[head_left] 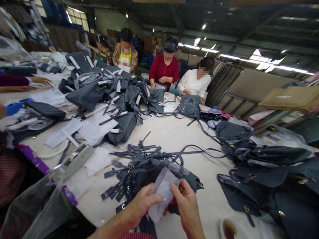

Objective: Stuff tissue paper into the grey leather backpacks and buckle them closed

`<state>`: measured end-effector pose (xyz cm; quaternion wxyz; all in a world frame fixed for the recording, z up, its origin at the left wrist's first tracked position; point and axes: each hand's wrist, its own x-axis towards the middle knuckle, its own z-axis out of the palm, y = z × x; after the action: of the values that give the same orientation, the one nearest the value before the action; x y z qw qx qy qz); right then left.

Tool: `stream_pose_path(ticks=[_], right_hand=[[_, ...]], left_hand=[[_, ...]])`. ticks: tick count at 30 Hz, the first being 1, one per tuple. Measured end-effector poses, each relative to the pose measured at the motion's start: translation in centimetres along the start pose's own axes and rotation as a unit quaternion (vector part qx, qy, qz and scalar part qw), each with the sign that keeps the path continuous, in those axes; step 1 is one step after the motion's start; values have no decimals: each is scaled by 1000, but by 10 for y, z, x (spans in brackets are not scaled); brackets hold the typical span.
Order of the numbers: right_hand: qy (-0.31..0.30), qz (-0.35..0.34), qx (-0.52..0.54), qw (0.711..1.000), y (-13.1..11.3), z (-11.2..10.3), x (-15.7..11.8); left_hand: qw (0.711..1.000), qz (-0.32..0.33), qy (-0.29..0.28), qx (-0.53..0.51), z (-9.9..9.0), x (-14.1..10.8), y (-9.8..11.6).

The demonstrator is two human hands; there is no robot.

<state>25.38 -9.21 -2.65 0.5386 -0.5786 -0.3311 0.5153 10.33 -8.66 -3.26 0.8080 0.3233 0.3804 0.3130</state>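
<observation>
A translucent white pouch or folded sheet (164,186) is pinched between my two hands, close to the table's near edge. My left hand (145,200) grips its left side with the thumb laid across it. On its right side, the thumb and fingers of my right hand (184,194) close on the edge. Right behind the sheet lies a dark blue-grey bag (149,168), partly hidden by it and by my hands. Several dark straps with tabs and gold-coloured buckles (117,172) spread out to the left of that bag.
A big heap of dark bags (97,85) fills the far left of the table (159,130). More bags (283,184) lie on the right. A dish of brown liquid (230,233) stands near right, a grey tape dispenser (75,161) near left. Several people work around the table.
</observation>
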Motion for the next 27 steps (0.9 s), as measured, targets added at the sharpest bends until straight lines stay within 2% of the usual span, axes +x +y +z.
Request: stream_pose_path(ticks=[3,9,12,15,17,19,21,24,27], right_hand=[[-4,-9,-7,1000,-1,3,1],[-22,-9,1,1000,-7,5,-1],[-68,19,-11,997,-13,2,-3],[-103,51,-37,993,-19,2,-2],[-83,57,-46,994,-18,4,-1],[-50,55,-37,997,-14,7,0],[-19,53,-8,998,-10,9,2],[2,65,22,998,-9,9,5],[-17,87,31,996,-14,7,5]], left_hand=[[999,11,29,9,1,-2,-9],[988,92,101,66,-5,3,-18],[983,97,107,116,-6,-3,-18],[964,157,106,185,-7,-11,-16],[930,230,113,265,-9,-16,-15],[873,309,110,361,-12,-19,-12],[812,372,81,442,-16,-20,-10],[733,459,36,502,-21,-20,-9],[668,520,47,530,-23,-19,-9]])
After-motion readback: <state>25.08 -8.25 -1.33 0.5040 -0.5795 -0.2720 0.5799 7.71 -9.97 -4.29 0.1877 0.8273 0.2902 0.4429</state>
